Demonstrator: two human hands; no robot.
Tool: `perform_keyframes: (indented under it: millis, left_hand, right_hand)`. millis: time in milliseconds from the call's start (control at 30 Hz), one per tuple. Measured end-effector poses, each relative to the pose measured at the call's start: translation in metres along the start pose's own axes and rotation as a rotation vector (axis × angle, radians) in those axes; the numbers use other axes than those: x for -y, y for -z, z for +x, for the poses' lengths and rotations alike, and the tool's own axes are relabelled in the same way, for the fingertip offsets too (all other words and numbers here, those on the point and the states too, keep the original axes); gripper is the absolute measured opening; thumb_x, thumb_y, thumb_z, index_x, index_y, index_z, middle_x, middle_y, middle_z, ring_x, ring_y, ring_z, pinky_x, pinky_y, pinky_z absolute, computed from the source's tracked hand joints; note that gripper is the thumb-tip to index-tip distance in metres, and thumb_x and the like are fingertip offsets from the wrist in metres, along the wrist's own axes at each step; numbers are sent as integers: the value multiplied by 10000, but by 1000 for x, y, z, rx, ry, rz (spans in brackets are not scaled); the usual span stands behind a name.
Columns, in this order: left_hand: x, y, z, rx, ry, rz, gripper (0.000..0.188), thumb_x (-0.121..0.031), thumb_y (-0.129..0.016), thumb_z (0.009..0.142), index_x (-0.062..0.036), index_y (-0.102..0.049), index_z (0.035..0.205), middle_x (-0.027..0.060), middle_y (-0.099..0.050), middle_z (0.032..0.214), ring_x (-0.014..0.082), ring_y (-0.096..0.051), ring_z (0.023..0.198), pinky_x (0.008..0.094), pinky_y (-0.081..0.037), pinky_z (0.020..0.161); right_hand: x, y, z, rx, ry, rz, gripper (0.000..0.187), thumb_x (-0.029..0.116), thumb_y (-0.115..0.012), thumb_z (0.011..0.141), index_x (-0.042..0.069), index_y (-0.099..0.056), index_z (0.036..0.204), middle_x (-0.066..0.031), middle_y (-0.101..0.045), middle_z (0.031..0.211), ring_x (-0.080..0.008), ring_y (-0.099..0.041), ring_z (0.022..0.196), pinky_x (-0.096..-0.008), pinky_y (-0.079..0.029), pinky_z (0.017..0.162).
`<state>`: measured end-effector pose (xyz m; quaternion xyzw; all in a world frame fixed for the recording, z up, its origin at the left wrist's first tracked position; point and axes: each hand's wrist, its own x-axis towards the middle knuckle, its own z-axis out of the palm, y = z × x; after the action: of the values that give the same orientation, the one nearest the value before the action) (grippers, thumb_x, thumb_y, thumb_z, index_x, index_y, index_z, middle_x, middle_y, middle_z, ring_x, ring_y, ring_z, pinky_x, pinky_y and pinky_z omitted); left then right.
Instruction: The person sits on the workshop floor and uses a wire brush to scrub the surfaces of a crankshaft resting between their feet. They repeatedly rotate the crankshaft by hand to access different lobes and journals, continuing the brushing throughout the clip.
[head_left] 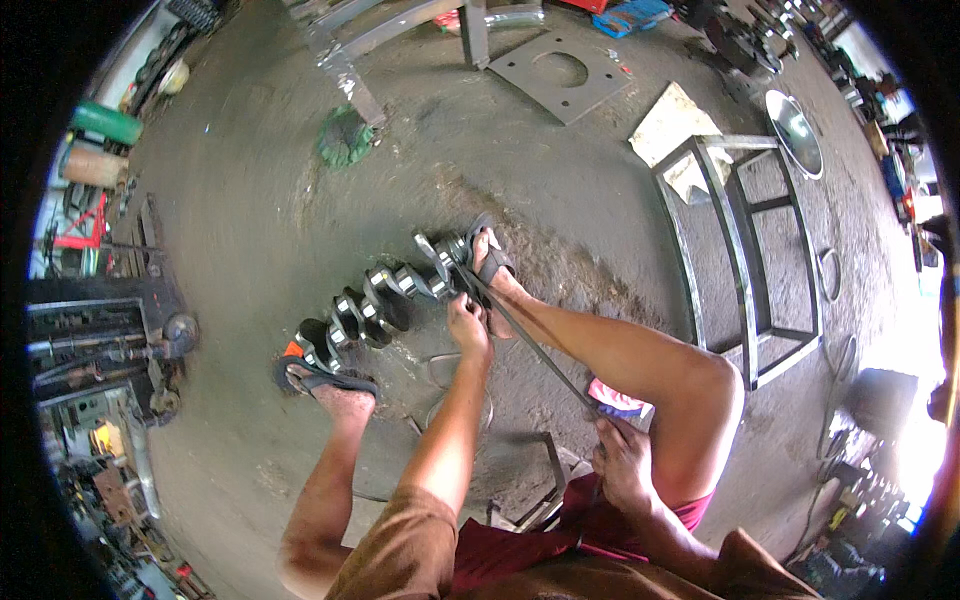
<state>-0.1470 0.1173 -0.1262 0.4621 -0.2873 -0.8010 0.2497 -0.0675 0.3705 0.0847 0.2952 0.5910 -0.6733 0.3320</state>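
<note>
A shiny metal crankshaft (375, 302) lies on the floor at a slant between my sandalled feet, one at each end. From its far right end a long, narrow dark strip (545, 357) runs taut toward me, past my right shin. My right hand (624, 462) is closed around the near end of this strip, beside my right thigh. Close to the crankshaft's right end, my left hand (467, 322) has its fingers closed; what they pinch is hidden. Whether the strip loops around the shaft is too small to tell.
A metal frame (745, 260) stands on the right, with a round shiny dish (795, 135) behind it. Farther off lie a square plate with a hole (560, 75) and a green bundle (345, 137). Heavy machinery (110, 320) lines the left side.
</note>
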Motion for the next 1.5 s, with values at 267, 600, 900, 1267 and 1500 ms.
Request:
perform_keyframes:
  millis: [267,600,900,1267,1500]
  left_hand:
    - [-162,-118,12,154,-40,-50,227,-211,-522,908,-136,-417,721,-23,-372,560,129,-374,508,331,-424,651]
    - [-83,-41,-202,82,99,-109,96,-153,-486,911,-91,-456,843,-14,-378,611,93,-349,510,261,-352,551]
    - [-30,-16,-104,-1,-11,247,162,-193,-446,918,-59,-491,840,4,-395,658,97,-372,550,266,-342,500]
    - [-73,-37,28,138,-110,497,190,-211,-506,911,-26,-545,898,55,-489,711,119,-478,536,272,-413,487]
    - [-216,-102,-95,459,-459,257,165,-224,-498,926,-71,-473,867,32,-528,644,131,-538,592,275,-429,593]
  right_hand:
    - [15,-1,-2,-163,59,-538,237,129,-522,930,-32,-617,1076,-24,-495,618,-81,-366,401,-245,-303,379]
    - [-22,-110,144,87,153,-132,150,120,-548,934,6,-632,982,0,-540,677,-75,-412,444,-261,-313,379]
    - [3,-55,49,31,-11,-149,212,167,-569,931,-6,-574,1053,29,-397,643,-64,-330,425,-227,-280,391]
    - [7,19,-51,-4,197,-529,241,161,-504,942,-23,-619,1047,37,-376,542,-65,-344,413,-227,-305,396]
    - [6,-92,82,99,71,-108,93,135,-550,935,67,-578,992,32,-493,811,-71,-292,398,-240,-262,357]
